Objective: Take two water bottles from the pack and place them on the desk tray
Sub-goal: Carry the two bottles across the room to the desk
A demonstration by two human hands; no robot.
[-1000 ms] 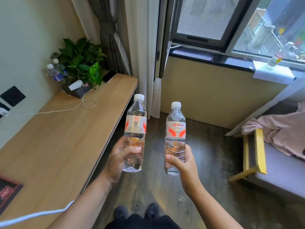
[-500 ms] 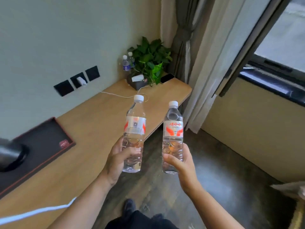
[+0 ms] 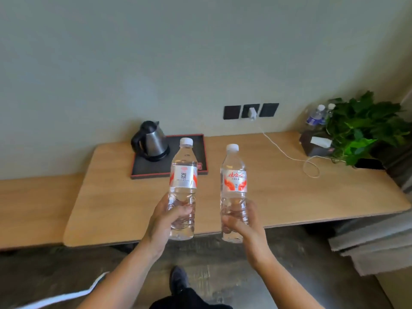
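Note:
My left hand (image 3: 166,219) grips the lower part of a clear water bottle (image 3: 183,181) with a white cap and a silver-and-red label, held upright. My right hand (image 3: 242,221) holds a second upright water bottle (image 3: 233,181) of the same kind by its base. Both bottles hang in the air over the near edge of the wooden desk (image 3: 278,192). Behind the left bottle lies the black desk tray (image 3: 204,161) with a red rim, close to the wall. The pack is out of view.
A steel electric kettle (image 3: 150,141) stands on the tray's left half. A white charger cable (image 3: 289,156) runs from wall sockets (image 3: 251,110) across the desk. At the far right are a potted plant (image 3: 365,128), a dark tissue box (image 3: 317,144) and two more bottles (image 3: 316,117).
The view has swung left from the window corner to face the desk, bringing the tray and kettle into sight. Both hands still hold their bottles upright in front of me.

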